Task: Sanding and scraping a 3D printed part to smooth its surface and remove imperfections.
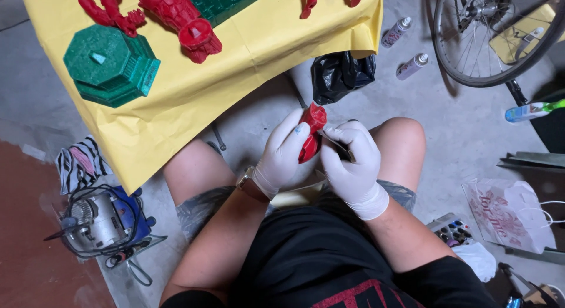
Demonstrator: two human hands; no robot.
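I am seated, looking down at my own lap at the centre of the frame. Both my hands wear white gloves and are drawn close together around a small red part (311,134). My left hand (283,152) is wrapped around the part's left side, fingers closed on it, holding it upright between my knees. My right hand (352,161) presses in from the right, fingertips pinched on a thin flat tool or strip (336,144) that I cannot make out clearly, laid against the part's edge. The red part sits between the two hands, its top poking out above my left fingers.

To do this well, I judge that my left hand should keep a firm, steady clamp while the right works in short, light strokes, so the small piece does not twist or snap.

At the upper left, a yellow sheet (259,49) carries a green octagonal model (112,63) and larger red figure pieces (182,19). A black bag (341,75) lies just above my hands. At lower left stands a small compressor with coiled cable (100,222); a bicycle wheel (488,37) fills the upper right, with spray cans (412,66) beside it.
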